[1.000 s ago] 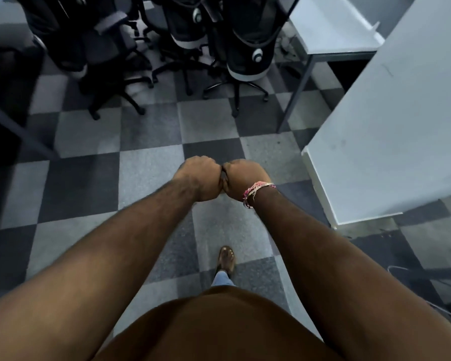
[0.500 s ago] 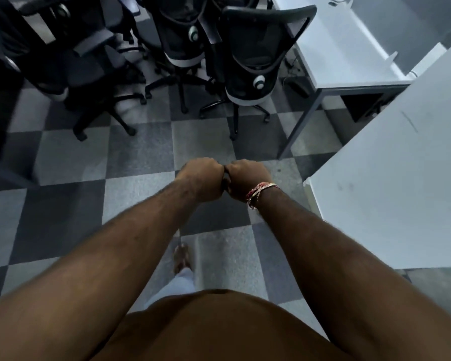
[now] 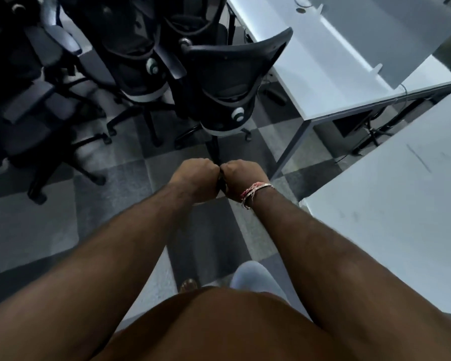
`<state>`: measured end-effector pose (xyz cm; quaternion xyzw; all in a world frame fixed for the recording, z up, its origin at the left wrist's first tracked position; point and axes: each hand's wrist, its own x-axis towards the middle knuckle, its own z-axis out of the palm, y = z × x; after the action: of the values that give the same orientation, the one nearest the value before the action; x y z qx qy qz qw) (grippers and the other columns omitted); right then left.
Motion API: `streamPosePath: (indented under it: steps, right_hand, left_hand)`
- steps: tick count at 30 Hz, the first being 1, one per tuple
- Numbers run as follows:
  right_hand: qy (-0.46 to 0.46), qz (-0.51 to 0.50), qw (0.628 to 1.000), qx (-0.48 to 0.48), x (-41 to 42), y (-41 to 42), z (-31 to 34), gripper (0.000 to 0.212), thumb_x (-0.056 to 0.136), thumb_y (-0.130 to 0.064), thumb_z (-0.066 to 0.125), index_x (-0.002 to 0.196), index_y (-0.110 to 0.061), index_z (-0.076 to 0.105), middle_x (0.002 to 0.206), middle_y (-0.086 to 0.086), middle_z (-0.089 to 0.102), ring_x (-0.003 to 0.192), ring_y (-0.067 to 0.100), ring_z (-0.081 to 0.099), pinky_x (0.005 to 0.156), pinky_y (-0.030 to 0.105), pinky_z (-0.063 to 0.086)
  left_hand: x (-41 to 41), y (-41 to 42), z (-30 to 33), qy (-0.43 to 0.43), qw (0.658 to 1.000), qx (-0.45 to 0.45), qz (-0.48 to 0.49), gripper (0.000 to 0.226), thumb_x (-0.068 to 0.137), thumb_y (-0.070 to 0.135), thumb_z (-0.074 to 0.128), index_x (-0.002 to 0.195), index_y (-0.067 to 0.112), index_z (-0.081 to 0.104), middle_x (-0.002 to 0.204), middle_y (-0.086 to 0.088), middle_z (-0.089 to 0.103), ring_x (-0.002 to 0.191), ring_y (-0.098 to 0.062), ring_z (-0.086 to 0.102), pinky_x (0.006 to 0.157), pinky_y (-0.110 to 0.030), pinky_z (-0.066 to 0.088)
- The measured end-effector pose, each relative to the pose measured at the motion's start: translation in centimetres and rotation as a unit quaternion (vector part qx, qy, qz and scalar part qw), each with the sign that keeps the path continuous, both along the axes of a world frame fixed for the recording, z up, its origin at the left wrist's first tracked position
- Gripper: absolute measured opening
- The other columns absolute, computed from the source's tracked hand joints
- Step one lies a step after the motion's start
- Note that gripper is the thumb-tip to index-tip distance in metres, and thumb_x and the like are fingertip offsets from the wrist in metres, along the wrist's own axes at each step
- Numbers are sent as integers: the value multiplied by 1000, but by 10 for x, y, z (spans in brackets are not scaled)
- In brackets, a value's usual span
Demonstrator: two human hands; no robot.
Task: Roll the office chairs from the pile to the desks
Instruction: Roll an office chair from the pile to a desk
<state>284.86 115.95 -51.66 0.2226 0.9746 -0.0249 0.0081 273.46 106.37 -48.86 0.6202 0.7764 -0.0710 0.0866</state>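
An office: clustered mesh swivel chairs (image 3: 227, 82), white desks (image 3: 331, 69), checkered carpet tiles (image 3: 31, 230).

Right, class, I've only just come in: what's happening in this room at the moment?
A person stands facing a cluster of black office chairs, with white desks to the right. Both fists are pressed together in front: the left hand and the right hand, whose wrist wears a bracelet. Neither hand touches a chair. The nearest chair stands just ahead with its back towards the person, beside a desk, so no chair is being rolled yet.
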Motion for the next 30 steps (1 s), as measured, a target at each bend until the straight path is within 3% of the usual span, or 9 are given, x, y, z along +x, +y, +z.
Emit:
streamPosePath:
  steps: [11,18,22,26,30]
  right_hand:
    - [13,-2,1000,11,-82,227,-12,13,83,-32,63,90,-21,64,88,-1,68,82,26,66,58,32,41]
    - [78,14,996,50,-131,367,24,13,75,-24,73,79,-16,64,77,4,67,71,32,65,56,30,34]
    - [115,4,992,56,-167,419,23,14,70,-19,72,78,-13,63,75,6,65,68,34,62,54,33,40]
    - [138,9,989,42,-208,461,8,15,72,-11,68,86,-10,62,82,7,65,77,32,61,68,37,47]
    - [61,30,998,6,-239,485,-10,21,66,-9,67,87,-8,61,82,10,63,77,32,59,73,40,49]
  left_hand:
    - [-79,227,-11,18,1000,10,10,23,90,40,60,101,23,73,99,1,71,90,-23,70,73,-40,58]
    - [-128,361,17,-1,997,77,27,28,91,50,64,95,23,71,92,2,69,83,-22,69,74,-38,59]
    - [-164,415,18,53,991,119,6,30,90,48,60,100,22,72,95,0,71,85,-23,69,74,-37,55]
    - [-204,457,5,39,991,124,9,36,87,51,64,104,19,66,97,-1,69,86,-22,66,75,-36,53]
    - [-232,482,-18,-24,996,82,40,38,85,53,62,103,20,65,99,0,69,90,-23,67,76,-38,53]
